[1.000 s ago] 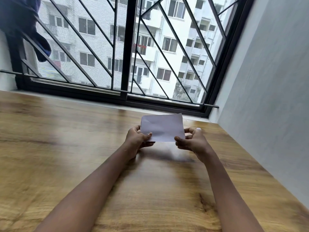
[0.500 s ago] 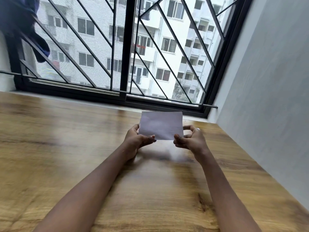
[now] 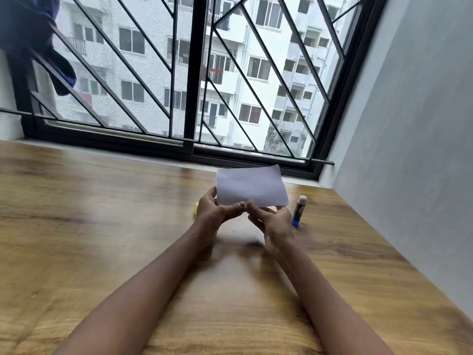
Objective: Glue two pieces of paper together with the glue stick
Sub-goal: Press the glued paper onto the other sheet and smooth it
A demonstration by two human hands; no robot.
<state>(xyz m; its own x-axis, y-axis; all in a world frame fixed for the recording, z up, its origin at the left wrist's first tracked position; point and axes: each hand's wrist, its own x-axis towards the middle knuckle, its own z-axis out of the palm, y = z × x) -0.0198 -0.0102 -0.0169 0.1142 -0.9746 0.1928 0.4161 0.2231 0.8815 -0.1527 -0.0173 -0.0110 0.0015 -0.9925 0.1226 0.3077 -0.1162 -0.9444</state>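
Note:
I hold a white sheet of paper [image 3: 252, 187] up above the wooden table [image 3: 102, 226], tilted slightly. My left hand [image 3: 215, 213] pinches its lower left edge, thumb on the front. My right hand [image 3: 271, 221] pinches the lower edge near the middle, close beside the left thumb. I cannot tell whether it is one sheet or two pressed together. A glue stick [image 3: 299, 211] with a blue body and its white tip uncovered stands upright on the table just right of my right hand. A small yellow thing [image 3: 196, 209], perhaps the cap, peeks out behind my left hand.
A barred black window frame [image 3: 192, 147] runs along the table's far edge. A grey wall [image 3: 409, 149] bounds the table on the right. Dark blue cloth [image 3: 33, 42] hangs at the upper left.
My hands have slid together along the paper's lower edge, from the two bottom corners toward the middle. The glue stick and the yellow thing, hidden before, now show.

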